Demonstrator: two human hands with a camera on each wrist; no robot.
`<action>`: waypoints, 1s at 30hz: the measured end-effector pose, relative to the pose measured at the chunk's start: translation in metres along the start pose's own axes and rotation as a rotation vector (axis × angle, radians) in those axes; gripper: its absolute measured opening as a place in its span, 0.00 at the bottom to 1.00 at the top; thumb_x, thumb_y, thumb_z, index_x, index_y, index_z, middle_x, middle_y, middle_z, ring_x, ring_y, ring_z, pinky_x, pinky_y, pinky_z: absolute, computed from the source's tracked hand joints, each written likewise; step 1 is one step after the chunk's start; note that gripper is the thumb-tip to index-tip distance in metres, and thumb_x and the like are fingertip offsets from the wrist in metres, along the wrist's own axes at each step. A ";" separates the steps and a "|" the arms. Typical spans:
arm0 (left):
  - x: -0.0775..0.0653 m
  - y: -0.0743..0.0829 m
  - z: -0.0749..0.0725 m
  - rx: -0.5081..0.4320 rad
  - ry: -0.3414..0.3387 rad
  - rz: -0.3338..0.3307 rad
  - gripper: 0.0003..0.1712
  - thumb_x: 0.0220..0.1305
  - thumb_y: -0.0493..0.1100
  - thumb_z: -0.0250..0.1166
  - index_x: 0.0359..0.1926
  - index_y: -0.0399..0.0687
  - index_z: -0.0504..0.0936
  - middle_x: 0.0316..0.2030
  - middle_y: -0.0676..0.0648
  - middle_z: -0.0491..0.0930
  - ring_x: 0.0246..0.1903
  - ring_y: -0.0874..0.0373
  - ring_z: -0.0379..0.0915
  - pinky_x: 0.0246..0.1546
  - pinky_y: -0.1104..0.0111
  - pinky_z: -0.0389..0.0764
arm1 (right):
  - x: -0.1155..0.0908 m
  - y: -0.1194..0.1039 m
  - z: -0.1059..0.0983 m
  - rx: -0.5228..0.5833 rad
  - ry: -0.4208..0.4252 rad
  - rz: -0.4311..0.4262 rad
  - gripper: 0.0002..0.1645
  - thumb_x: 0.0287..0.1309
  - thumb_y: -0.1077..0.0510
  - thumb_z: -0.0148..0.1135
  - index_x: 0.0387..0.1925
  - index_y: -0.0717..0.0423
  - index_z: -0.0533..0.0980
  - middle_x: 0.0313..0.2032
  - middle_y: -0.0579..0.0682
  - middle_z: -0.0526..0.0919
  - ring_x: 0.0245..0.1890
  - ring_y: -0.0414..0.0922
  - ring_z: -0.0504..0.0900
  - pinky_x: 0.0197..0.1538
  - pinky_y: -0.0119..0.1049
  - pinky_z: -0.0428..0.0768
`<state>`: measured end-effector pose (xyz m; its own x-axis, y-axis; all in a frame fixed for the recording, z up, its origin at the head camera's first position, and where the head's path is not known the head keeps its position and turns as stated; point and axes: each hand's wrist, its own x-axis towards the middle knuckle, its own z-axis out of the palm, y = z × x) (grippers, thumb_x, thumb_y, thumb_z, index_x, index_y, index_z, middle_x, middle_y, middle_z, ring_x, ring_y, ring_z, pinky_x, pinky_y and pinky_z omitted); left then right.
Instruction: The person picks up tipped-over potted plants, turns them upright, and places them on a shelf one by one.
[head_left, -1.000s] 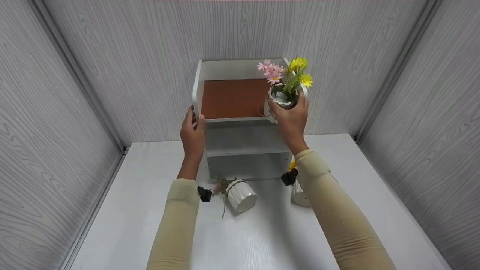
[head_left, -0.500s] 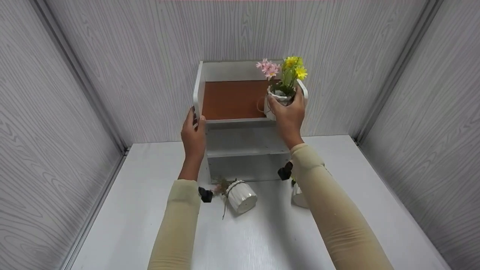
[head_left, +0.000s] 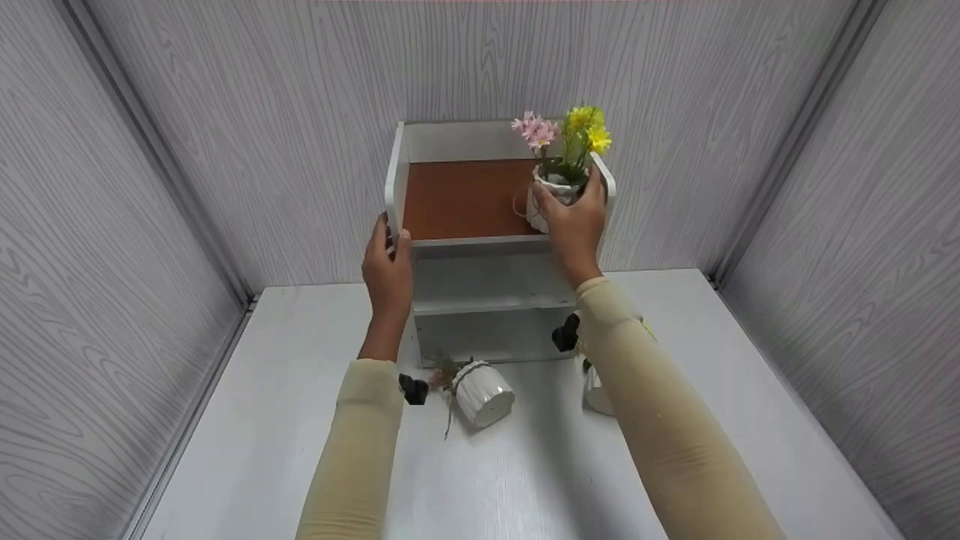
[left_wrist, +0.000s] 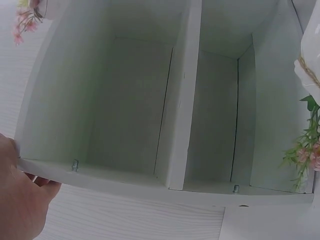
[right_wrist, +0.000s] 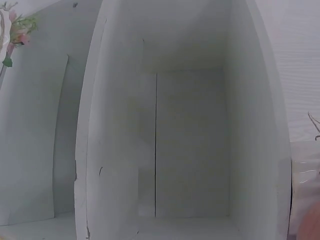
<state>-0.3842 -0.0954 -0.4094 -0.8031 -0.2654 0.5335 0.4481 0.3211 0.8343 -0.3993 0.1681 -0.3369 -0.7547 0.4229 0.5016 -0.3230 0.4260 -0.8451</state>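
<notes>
A white shelf unit [head_left: 480,241] with a brown top board [head_left: 465,201] stands against the back wall. My left hand [head_left: 388,274] grips its left side panel, thumb on the inner side and fingers outside; the left wrist view shows this hand [left_wrist: 22,200] at the unit's lower corner. At the right end of the top board, my right hand [head_left: 579,229] holds a white flowerpot [head_left: 537,214] by its upper part. Pink flowers [head_left: 538,132] and yellow flowers [head_left: 586,124] rise from the pot, which is close to upright beside the right side panel.
A white pot [head_left: 485,394] with faded pink flowers lies tipped on the white table [head_left: 480,480] before the unit. Another white pot [head_left: 595,396] is partly hidden by my right sleeve. Two lower compartments [head_left: 491,281] face me. Grey wood-grain walls [head_left: 847,187] enclose the sides.
My right hand and the flowerpot have moved back and slightly left, deeper over the top board, and the pot has become more upright. My left hand has stayed on the side panel.
</notes>
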 end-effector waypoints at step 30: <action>-0.002 -0.001 -0.004 -0.027 -0.015 0.013 0.33 0.78 0.53 0.53 0.77 0.46 0.61 0.67 0.43 0.72 0.64 0.53 0.71 0.63 0.58 0.76 | -0.021 0.001 -0.015 -0.011 -0.064 0.032 0.66 0.57 0.29 0.66 0.80 0.56 0.43 0.78 0.53 0.52 0.79 0.44 0.52 0.78 0.38 0.55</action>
<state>-0.3813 -0.0990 -0.4107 -0.8031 -0.2475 0.5420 0.4687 0.2993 0.8311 -0.3752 0.1718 -0.3456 -0.7999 0.3844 0.4608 -0.2916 0.4220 -0.8584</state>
